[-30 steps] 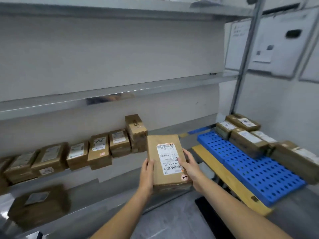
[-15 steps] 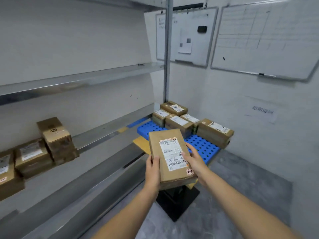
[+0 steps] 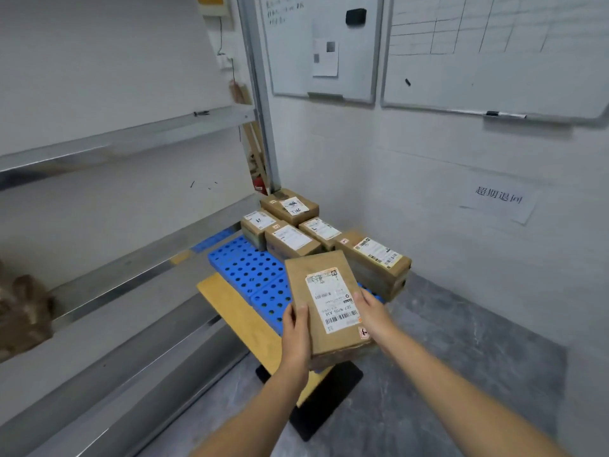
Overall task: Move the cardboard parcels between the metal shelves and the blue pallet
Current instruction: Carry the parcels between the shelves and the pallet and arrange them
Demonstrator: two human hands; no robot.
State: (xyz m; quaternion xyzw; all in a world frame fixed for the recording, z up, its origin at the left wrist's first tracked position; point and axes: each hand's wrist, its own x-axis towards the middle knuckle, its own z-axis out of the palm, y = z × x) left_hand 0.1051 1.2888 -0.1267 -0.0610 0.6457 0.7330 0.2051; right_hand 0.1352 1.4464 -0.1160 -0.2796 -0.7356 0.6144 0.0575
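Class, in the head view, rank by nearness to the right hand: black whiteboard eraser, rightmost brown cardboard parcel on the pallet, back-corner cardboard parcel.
1. Rightmost brown cardboard parcel, just beyond the right hand.
2. Back-corner cardboard parcel, by the shelf post.
3. Black eraser, high on the whiteboard.

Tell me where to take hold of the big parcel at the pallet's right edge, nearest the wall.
Probably take the big parcel by its two long side faces, coming from the front over the bare blue pallet. It lies flat, label up. The near long face stands free, while its left end sits close to a smaller parcel. The far face is hidden.
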